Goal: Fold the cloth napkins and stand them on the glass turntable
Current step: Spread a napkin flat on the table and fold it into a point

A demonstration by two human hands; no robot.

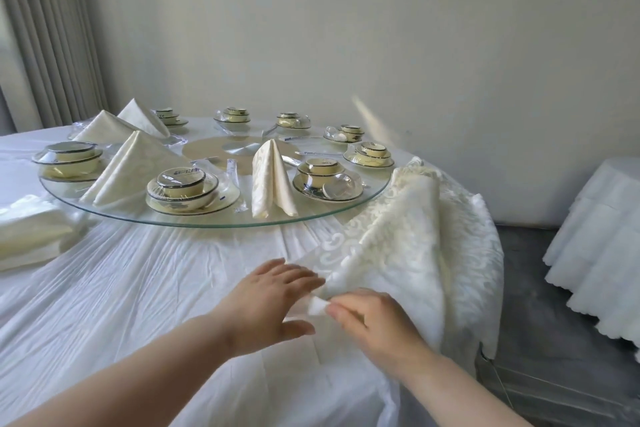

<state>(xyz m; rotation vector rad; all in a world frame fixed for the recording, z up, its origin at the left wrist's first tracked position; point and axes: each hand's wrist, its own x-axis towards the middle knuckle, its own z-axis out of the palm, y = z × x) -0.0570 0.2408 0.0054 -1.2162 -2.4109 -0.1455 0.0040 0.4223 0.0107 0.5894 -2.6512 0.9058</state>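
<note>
Four folded napkins already stand on the glass turntable (214,222): three tent shapes on its left half (133,166), and one narrower upright fold (272,180) at the near rim, right of centre. Wrapped dish sets (183,189) sit between them around the rim.

Step in hand, as I judge it: starting the fold on the next napkin. The loose patterned napkin (398,246) lies on the table (121,288), off the turntable's near right edge, draped from beside the rim toward me.

Hands: right hand (377,322) is pinched on the near corner of this napkin, thumb and fingers closed over the white edge. Left hand (273,298) is flat and spread, fingertips touching or just short of the same corner; I cannot tell whether it grips any cloth. Both hands sit close together.

Next move, my estimate: spread the cloth flat on the bare table in front of the turntable, square the corner, then lay the first fold. The far end is bunched against the turntable rim, so it needs pulling clear first.

A stack of unfolded napkins (31,232) waits left of the turntable, so more remain.

Writing: printed label on the film over the nearest dish set; too blurred to read. No brand legible.
</note>
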